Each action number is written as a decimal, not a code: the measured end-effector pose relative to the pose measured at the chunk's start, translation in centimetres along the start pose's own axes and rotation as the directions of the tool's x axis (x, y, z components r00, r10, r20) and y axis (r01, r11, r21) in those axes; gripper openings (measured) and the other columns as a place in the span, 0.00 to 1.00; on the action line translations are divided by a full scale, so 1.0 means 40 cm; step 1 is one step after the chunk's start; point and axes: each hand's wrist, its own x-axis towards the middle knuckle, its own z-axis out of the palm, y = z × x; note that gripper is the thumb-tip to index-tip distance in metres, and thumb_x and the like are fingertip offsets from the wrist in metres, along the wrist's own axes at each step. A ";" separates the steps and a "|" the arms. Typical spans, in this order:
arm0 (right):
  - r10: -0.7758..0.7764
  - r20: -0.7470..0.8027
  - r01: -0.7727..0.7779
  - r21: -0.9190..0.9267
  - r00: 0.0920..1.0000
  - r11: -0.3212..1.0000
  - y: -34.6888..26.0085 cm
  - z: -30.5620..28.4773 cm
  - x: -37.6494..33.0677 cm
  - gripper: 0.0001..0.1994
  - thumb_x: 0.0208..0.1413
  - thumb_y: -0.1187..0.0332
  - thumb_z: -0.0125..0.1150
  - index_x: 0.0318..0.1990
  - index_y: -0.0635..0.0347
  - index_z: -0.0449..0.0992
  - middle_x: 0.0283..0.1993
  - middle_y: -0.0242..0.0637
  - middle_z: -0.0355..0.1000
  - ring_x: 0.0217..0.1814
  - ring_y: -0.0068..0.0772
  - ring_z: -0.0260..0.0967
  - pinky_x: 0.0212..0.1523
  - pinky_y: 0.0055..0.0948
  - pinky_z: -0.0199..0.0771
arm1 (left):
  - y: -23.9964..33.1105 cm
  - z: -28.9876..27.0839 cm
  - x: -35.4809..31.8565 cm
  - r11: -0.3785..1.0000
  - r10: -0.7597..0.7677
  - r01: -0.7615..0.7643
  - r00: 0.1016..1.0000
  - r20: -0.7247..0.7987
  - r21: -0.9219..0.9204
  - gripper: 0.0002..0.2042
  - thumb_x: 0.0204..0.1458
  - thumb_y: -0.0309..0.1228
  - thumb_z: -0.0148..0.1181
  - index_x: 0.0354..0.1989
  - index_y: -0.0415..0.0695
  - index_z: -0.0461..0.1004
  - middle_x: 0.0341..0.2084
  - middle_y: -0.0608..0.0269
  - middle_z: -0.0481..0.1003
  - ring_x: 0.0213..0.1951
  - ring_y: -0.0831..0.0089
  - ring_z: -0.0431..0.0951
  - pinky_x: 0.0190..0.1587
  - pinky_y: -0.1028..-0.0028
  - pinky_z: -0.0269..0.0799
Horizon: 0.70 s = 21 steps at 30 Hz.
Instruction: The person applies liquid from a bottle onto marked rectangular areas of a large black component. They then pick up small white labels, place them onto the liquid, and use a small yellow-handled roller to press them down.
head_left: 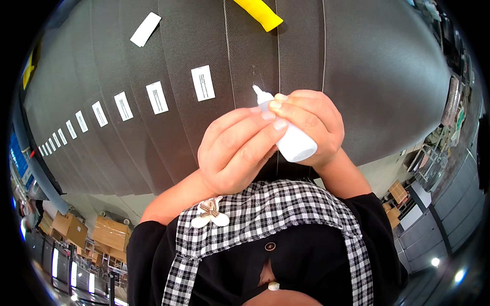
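Observation:
A white squeeze bottle (297, 145) with a narrow nozzle is held between both hands in front of my chest. My left hand (239, 145) pinches its upper part near the neck with thumb and fingertips. Around the bottle's other side closes my right hand (317, 120), its thumb close to the nozzle's base. The bottle is tilted, its tip pointing away from me and slightly left, over a dark grey textured sheet (255, 46). Nearest to my left hand on the sheet is a white printed label (203, 83), the closest of a long row running leftward.
A stack of white slips (146, 29) lies farther off on the sheet. Beyond my hands is a yellow, tube-like object (260, 14). Seam lines cross the sheet. Cardboard boxes (111, 234) stand at lower left, and racks with goods (426, 163) at right.

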 end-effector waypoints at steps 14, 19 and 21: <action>-0.045 -0.037 0.044 -0.024 0.998 0.999 0.012 -0.004 0.025 0.17 0.43 0.62 0.71 0.41 0.59 0.83 0.40 0.35 0.80 0.36 0.34 0.78 0.36 0.29 0.79 | 0.001 0.003 0.023 0.999 0.035 -0.035 0.999 -0.032 0.014 0.19 0.41 0.20 0.72 0.46 0.40 0.82 0.43 0.58 0.79 0.43 0.63 0.81 0.46 0.69 0.82; -0.044 -0.080 0.042 -0.027 0.996 0.999 0.031 0.013 0.037 0.16 0.44 0.62 0.72 0.41 0.59 0.82 0.40 0.37 0.80 0.36 0.37 0.79 0.37 0.30 0.82 | -0.023 0.020 0.027 0.998 0.044 -0.042 0.998 -0.052 0.036 0.24 0.38 0.19 0.73 0.49 0.41 0.80 0.45 0.58 0.78 0.45 0.62 0.80 0.47 0.67 0.82; -0.032 -0.059 0.031 -0.015 0.998 0.999 0.032 0.016 0.035 0.16 0.44 0.63 0.72 0.41 0.58 0.82 0.41 0.37 0.80 0.37 0.37 0.79 0.37 0.30 0.82 | -0.028 0.023 0.023 0.999 0.039 -0.038 0.998 -0.056 0.034 0.24 0.38 0.19 0.73 0.49 0.41 0.80 0.45 0.57 0.78 0.45 0.62 0.80 0.47 0.67 0.82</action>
